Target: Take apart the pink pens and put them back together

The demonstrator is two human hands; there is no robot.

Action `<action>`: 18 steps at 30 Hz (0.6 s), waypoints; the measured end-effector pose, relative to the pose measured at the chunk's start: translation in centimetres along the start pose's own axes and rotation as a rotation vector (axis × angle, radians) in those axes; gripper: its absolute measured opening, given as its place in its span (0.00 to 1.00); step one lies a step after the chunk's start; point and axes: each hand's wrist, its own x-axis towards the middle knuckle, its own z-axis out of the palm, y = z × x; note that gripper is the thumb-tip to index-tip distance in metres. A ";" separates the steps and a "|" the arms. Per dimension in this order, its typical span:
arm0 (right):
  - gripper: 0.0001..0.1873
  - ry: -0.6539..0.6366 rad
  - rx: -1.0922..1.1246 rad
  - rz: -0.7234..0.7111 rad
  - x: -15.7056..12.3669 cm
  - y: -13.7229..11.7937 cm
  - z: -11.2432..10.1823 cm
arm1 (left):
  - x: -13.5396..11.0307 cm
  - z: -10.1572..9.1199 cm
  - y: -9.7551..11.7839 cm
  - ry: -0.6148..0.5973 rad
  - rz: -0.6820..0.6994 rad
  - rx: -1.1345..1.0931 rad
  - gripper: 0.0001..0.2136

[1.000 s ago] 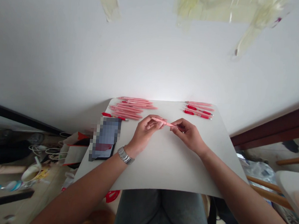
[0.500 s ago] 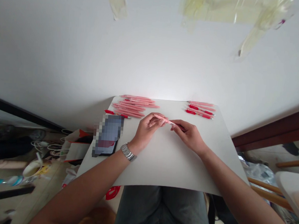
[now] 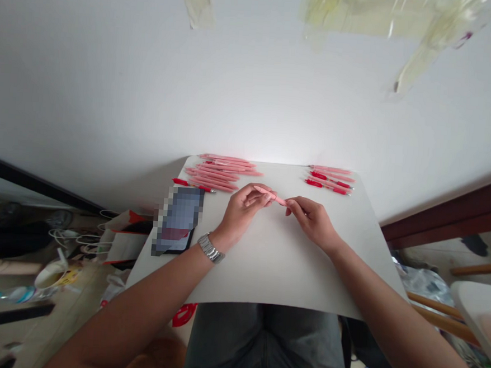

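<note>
Above the middle of the white table [image 3: 281, 270], a pink pen [image 3: 272, 195] spans both my hands at a slight slant. The fingers of my left hand [image 3: 240, 209] pinch its barrel, and a metal-banded watch sits on that wrist. At the pen's right end, the thumb and fingers of my right hand [image 3: 313, 219] are closed on it. Several pink pens [image 3: 216, 176] lie in a pile at the back left. Farther right at the back are a few pink pens and red pens [image 3: 329, 186] with clear or silver parts.
A blurred-out phone [image 3: 179, 218] lies at the table's left, below a red pen [image 3: 195, 185]. A white wall rises behind the table. On the floor to the left are a cup [image 3: 51, 274], cables and a box; a white chair [image 3: 478, 312] stands at the right.
The pale section between the two hands has gone from sight, and the pen now looks pink along its length. My right hand has shifted slightly right; the left is nearly still.
</note>
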 end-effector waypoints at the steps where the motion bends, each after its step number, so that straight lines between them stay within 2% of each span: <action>1: 0.21 -0.006 0.014 0.013 0.0 -0.1 0.1 | 0.0 0.0 0.0 0.010 0.004 0.006 0.09; 3: 0.16 -0.002 0.056 0.025 -0.1 0.0 0.3 | 0.1 0.0 0.0 0.038 0.013 0.014 0.09; 7: 0.21 0.069 0.109 0.040 -0.1 0.6 0.8 | 0.1 -0.1 0.1 0.088 0.003 0.008 0.10; 13: 0.11 0.099 0.091 0.054 -0.1 0.7 0.8 | -0.1 -0.1 0.1 0.077 -0.007 -0.009 0.10; 18: 0.17 0.060 0.002 0.033 0.0 -0.1 0.2 | 0.1 -0.2 0.0 0.084 -0.019 -0.018 0.11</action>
